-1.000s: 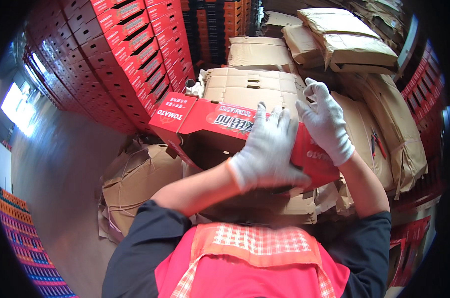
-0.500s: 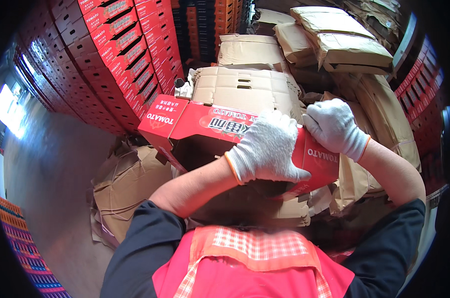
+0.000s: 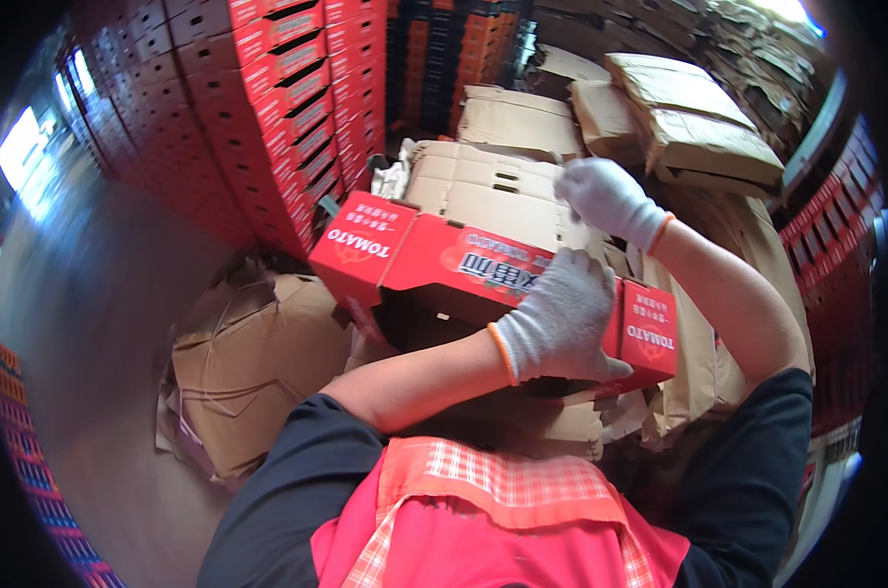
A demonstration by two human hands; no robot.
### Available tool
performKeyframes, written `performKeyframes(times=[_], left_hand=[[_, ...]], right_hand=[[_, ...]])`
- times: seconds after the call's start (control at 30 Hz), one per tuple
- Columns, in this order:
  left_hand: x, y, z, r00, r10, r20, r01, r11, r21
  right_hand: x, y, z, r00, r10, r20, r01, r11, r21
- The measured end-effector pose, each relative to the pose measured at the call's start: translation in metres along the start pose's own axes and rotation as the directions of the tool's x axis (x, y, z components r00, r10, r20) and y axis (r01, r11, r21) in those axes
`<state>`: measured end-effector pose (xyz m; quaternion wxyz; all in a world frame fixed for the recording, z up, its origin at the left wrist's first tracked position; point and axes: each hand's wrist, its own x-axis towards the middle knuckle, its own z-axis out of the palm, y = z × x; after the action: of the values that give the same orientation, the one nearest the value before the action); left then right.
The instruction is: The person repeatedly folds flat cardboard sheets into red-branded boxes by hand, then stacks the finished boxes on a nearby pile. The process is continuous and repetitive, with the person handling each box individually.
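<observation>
A red printed cardboard carton (image 3: 426,257), partly folded into shape, lies in front of me with its lettering upside down and a dark opening toward me. My left hand (image 3: 567,318), in a white knit glove, is closed over its long red side, the thumb on the near side. Up and to the right, my gloved right hand (image 3: 609,201) is held above the carton's far edge with its fingers curled in. Whatever may be in those fingers is hidden. Behind the carton, flat brown cardboard blanks (image 3: 483,181) with slots lie in a pile.
Tall stacks of red cartons (image 3: 292,108) rise at the far left, with orange and dark crates (image 3: 454,59) beside them. Wrapped brown bundles (image 3: 704,137) are heaped at the back right. A tied brown bundle (image 3: 258,363) rests on the floor (image 3: 91,392) at left.
My right hand has left the carton's right end and moved up and left, over the brown blanks. The left hand stays on the carton, which appears slightly lower and farther right in view.
</observation>
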<state>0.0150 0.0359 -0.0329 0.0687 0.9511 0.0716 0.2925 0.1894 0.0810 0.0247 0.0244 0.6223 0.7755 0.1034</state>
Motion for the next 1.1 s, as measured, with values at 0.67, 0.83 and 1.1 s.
performKeyframes(times=[0.67, 0.83, 1.1], left_hand=[[-0.011, 0.006, -0.006, 0.973, -0.121, -0.196, 0.039, 0.926, -0.377], [-0.008, -0.007, 0.001, 0.95, -0.309, -0.049, 0.258, 0.861, -0.437], [-0.007, -0.039, 0.021, 0.745, -0.661, 0.091, 0.016, -0.119, -0.993]], right_hand=[[0.128, -0.143, 0.026, 0.867, -0.458, -0.195, 0.456, 0.888, -0.057], [0.053, -0.049, -0.031, 0.943, 0.17, 0.286, -0.33, 0.584, 0.742], [-0.104, -0.049, -0.021, 0.997, -0.024, -0.077, 0.05, 0.934, 0.354]])
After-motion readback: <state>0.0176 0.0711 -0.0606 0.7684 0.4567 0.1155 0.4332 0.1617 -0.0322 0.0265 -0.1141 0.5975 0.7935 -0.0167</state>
